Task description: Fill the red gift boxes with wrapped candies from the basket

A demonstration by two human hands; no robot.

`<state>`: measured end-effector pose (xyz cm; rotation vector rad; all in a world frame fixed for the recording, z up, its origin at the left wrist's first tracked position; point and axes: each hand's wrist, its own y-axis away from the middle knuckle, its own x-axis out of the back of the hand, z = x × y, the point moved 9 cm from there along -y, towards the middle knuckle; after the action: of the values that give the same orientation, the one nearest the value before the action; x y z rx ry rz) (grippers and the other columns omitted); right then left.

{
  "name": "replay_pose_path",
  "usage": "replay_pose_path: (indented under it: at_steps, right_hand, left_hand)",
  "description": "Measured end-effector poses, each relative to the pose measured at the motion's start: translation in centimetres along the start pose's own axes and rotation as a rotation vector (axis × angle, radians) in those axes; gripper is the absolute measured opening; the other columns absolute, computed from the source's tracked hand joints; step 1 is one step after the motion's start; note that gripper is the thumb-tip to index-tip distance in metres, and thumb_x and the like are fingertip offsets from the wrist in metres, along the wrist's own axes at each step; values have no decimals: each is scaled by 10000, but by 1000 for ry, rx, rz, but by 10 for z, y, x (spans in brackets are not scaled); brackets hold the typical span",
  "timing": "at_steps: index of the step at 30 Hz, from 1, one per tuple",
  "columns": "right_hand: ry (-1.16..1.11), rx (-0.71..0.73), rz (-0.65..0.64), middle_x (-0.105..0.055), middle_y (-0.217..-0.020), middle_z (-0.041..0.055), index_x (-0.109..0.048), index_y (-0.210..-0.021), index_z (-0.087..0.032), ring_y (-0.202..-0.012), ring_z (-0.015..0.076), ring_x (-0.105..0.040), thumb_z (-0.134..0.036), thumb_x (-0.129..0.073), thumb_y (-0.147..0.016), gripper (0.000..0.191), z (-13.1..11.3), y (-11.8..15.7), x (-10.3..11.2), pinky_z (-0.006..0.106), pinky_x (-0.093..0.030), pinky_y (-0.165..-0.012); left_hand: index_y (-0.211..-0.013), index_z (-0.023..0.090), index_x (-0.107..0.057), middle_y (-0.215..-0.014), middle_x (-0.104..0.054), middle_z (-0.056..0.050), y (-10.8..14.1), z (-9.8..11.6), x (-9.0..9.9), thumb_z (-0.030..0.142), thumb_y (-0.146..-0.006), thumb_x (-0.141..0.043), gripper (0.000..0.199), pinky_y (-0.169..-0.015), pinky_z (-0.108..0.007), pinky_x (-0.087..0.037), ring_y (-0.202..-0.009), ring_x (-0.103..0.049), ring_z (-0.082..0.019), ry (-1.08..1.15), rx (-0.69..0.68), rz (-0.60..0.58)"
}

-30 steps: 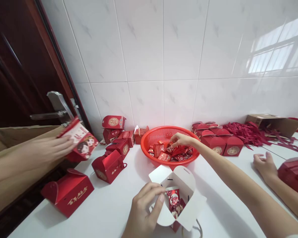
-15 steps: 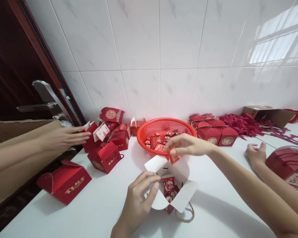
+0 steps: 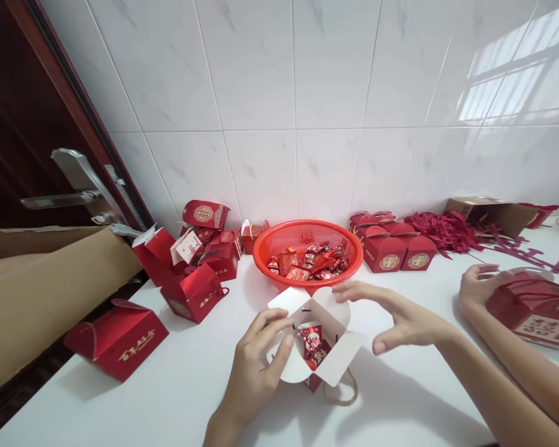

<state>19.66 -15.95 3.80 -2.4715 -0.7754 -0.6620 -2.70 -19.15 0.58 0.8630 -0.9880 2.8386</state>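
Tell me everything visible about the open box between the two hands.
The open box looks like card: white inside, red outside, with four flaps spread outward and short dark marks inside. A beige rope loop shows at its near right side. It stands on the white table, in front of the red basket, with red wrapped packets inside. The left hand touches its left flap; the right hand, open, is by the far flap, contact unclear.

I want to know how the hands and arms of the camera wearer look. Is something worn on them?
The left hand and right hand are bare: no gloves, rings, watch or bracelets show. The right forearm is uncovered where clearly seen.
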Motion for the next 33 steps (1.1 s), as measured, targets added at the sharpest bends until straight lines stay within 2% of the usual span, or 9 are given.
replay_pose_path:
  at_steps: [3, 6, 11, 14, 17, 24, 26, 29, 33]
  right_hand:
    - [-32, 0, 114, -546, -1484, 118, -654, -1318, -295, -1409, 337, -459, -700, -739, -736, 713, 8, 19, -9, 519, -430, -1109]
    - [-83, -37, 303, -601, -1413, 128, -696, -1236, -275, -1296, 317, -574, -644, -664, -850, 535, 17, 28, -23, 459, -523, -1019]
    - [-164, -97, 573, -718, -1168, 101, -671, -1191, -254, -1039, 275, -696, -544, -639, -907, 407, 30, 33, -45, 411, -584, -914]
    - [-141, -100, 734, -720, -1119, 94, -641, -1196, -243, -961, 254, -707, -538, -632, -910, 411, 30, 37, -44, 385, -600, -849]
    - [-10, -115, 840, -718, -1105, 95, -631, -1196, -237, -915, 238, -698, -522, -632, -911, 403, 22, 39, -41, 359, -598, -796]
    - [167, -179, 868, -705, -1186, 101, -546, -1293, -233, -1124, 298, -670, -480, -665, -890, 487, 18, 38, -49, 428, -566, -935]
    - [171, -200, 863, -707, -1183, 105, -541, -1294, -228, -1113, 299, -675, -443, -657, -893, 469, 23, 39, -50, 440, -565, -939]
    - [172, -194, 852, -710, -1183, 104, -556, -1291, -223, -1084, 287, -687, -347, -614, -899, 415, 26, 37, -50, 436, -571, -928]
    - [187, -163, 840, -706, -1209, 107, -594, -1243, -214, -1103, 271, -684, -271, -513, -922, 336, 25, 31, -48, 425, -571, -936]
  left_hand:
    - [-1158, 251, -700, -1294, -625, -98, 0, -6, 8, 327, -948, -594, 246, -998, -390, -550, -1213, -631, -261, -57, 20, 97]
    - [-1311, 244, -611, -1412, -560, -127, 1, -14, 13, 381, -919, -635, 415, -1072, -477, -502, -1322, -550, -310, -40, 83, 151]
    - [-1448, 235, -468, -1423, -578, -147, 3, -22, -2, 358, -884, -695, 620, -1035, -453, -543, -1251, -612, -296, 199, 195, 19]
    - [-1455, 248, -462, -1444, -561, -138, 4, -16, -6, 311, -840, -744, 680, -1052, -443, -535, -1215, -629, -275, 228, 155, -6]
    - [-1499, 294, -406, -1539, -442, -140, 5, -10, -7, 308, -810, -779, 783, -1033, -448, -546, -1172, -643, -257, 222, 87, -1]
    - [-1521, 353, -375, -1634, -296, -141, 8, 0, -16, 258, -819, -773, 813, -1020, -461, -544, -1167, -649, -262, 372, -32, -93]
    - [-1504, 311, -418, -1579, -402, -150, 8, 1, -18, 302, -830, -758, 755, -1014, -463, -541, -1177, -646, -282, 372, -32, -118]
    - [-1400, 244, -563, -1341, -643, -143, 6, 5, -22, 460, -836, -730, 626, -997, -469, -536, -1152, -652, -310, 326, -26, -209]
    - [-1253, 226, -693, -1192, -712, -146, 3, 20, -25, 714, -797, -641, 670, -963, -480, -528, -1105, -641, -330, 282, -115, -313]
